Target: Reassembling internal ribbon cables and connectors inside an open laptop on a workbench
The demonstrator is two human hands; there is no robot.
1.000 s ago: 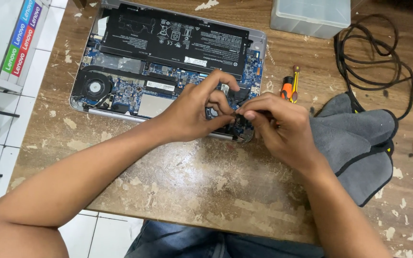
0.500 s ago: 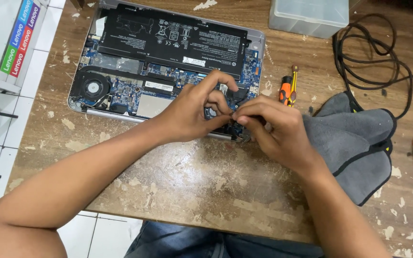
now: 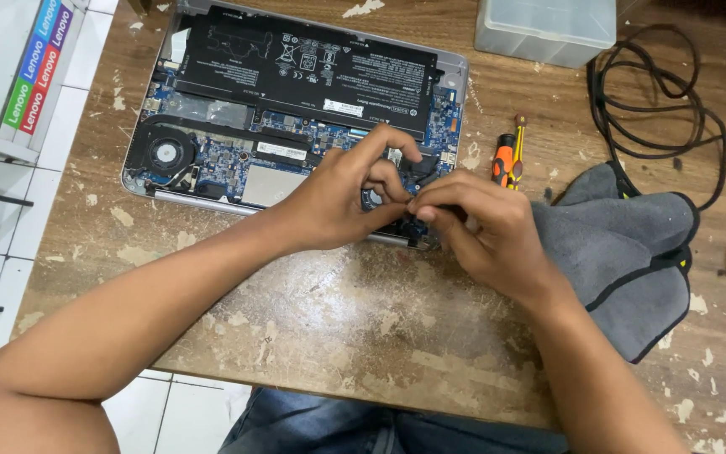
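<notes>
Bench (image 3: 363, 336): worn wood, pale paint flecks all over. Opened laptop (image 3: 296, 109) lies bottom-up toward the far left corner, battery side at the far edge. Clear plastic box (image 3: 545, 29) at the far edge, right of the laptop. Orange-handled screwdriver (image 3: 507, 160) just right of the laptop. Grey cloth (image 3: 632, 252) toward the right edge. Black cable (image 3: 657, 101) coiled at the far right, beyond the cloth.

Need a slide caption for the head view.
Both hands, left hand and right hand, pinch at an opened laptop's near-right corner.
</notes>
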